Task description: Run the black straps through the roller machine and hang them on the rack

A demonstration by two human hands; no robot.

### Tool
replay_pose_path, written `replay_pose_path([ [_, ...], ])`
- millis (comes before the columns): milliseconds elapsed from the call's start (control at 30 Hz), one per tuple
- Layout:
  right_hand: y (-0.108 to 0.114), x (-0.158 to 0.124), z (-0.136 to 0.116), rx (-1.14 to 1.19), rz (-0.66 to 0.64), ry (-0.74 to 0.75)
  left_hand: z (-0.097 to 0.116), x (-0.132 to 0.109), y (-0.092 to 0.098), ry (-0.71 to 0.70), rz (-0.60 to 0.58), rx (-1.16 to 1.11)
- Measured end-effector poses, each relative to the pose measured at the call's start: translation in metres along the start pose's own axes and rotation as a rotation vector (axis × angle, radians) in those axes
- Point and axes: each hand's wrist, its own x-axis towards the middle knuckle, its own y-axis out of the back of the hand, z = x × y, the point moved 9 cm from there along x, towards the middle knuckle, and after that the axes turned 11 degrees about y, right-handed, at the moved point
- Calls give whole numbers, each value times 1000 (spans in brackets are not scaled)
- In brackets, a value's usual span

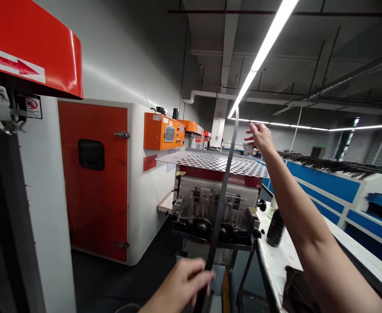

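A long, narrow dark strip (224,191) rises through the middle of the view, slightly tilted, with its upper end bent over near the ceiling light. Low in the view, my left hand (187,282) is closed around the strip's lower part, its fingers a little blurred. My right hand (261,138) is raised to the right of the strip's upper end, apart from it. Its fingers are spread and hold nothing that I can see. Behind the strip stands a machine (207,208) with rollers and knobs, topped by a perforated sheet (210,161).
On the right, a white table (289,248) carries a dark bottle (276,228) and a dark cloth (297,289). An orange control box (163,131) and an orange door (95,187) are at left. A red hood (31,43) juts in at upper left.
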Motion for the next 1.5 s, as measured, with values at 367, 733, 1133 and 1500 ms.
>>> replay_pose_path([
  [367,-105,-292,6,462,-476,-427,79,62,40,-162,-151,-91],
  [733,-86,-192,-53,220,-627,-11,288,107,105,-475,-245,-109],
  [1133,-91,-130,-23,5,-495,275,329,100,121,-717,31,-75],
  [1500,-113,-154,2,235,-514,139,284,108,114,-700,76,-24],
])
